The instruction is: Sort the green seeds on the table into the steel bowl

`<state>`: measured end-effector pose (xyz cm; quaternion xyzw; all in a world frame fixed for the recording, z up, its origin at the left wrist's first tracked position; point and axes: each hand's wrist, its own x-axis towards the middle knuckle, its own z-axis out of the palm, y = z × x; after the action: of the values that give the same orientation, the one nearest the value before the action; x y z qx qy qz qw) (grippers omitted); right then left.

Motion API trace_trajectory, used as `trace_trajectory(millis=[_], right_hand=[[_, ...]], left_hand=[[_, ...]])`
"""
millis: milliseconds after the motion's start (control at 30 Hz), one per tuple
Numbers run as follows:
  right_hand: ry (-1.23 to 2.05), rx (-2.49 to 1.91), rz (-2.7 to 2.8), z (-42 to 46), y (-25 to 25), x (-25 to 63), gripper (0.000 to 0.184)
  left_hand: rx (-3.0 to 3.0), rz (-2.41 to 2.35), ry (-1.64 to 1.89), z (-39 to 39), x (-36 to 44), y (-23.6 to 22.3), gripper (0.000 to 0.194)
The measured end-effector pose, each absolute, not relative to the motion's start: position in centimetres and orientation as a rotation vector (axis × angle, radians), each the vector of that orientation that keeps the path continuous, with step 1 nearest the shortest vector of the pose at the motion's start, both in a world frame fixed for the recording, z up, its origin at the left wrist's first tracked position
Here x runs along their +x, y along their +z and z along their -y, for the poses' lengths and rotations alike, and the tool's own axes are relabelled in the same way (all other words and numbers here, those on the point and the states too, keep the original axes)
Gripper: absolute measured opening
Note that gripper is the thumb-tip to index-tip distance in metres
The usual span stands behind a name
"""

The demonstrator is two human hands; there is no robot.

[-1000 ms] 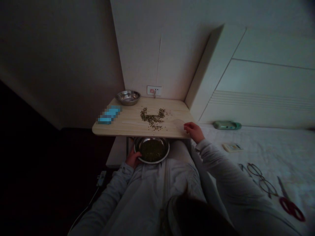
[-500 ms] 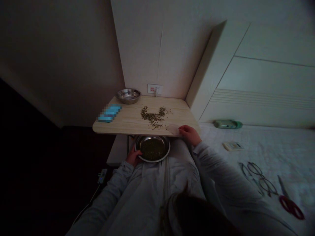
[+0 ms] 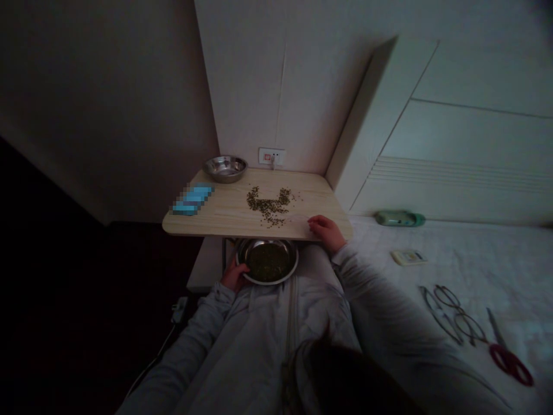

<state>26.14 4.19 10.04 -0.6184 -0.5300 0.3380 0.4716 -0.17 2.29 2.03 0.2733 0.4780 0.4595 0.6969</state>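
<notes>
In the head view my left hand (image 3: 235,276) grips the rim of a metal bowl (image 3: 295,271), thumb on the inside edge. The bowl rests on my lap below the table edge and holds a layer of small green beans (image 3: 268,262). My right hand (image 3: 327,232) is above the table's front right, its fingers closed on a pale, see-through flat piece (image 3: 299,219) whose kind is hard to make out. The tip of this piece lies beside loose green beans (image 3: 270,206) scattered on the wooden table (image 3: 228,222).
A second metal bowl (image 3: 225,169) stands at the table's back left, with a blurred blue phone-like thing (image 3: 193,199) in front. On the bed at right lie a green bottle (image 3: 400,218), a small pale box (image 3: 408,257), glasses (image 3: 460,314) and red-handled scissors (image 3: 510,363).
My right hand has moved slightly left and away from me, with the see-through piece now closer to the scattered beans. My left hand and its bowl stay in place.
</notes>
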Motion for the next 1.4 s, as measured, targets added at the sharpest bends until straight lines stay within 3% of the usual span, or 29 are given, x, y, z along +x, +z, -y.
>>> trace_trajectory(millis=[567,1400], right_hand=[[0.517,-1.638,1.278,-6.9,8.1,26.3,0.018],[0.732,-1.512,1.335,-6.6,9.2,25.0,0.014]], left_hand=[[0.609,-1.016,1.033,-2.6,-0.3,1.4,0.07],[0.61,-1.002,1.05,-2.1,-0.2,2.3,0.072]])
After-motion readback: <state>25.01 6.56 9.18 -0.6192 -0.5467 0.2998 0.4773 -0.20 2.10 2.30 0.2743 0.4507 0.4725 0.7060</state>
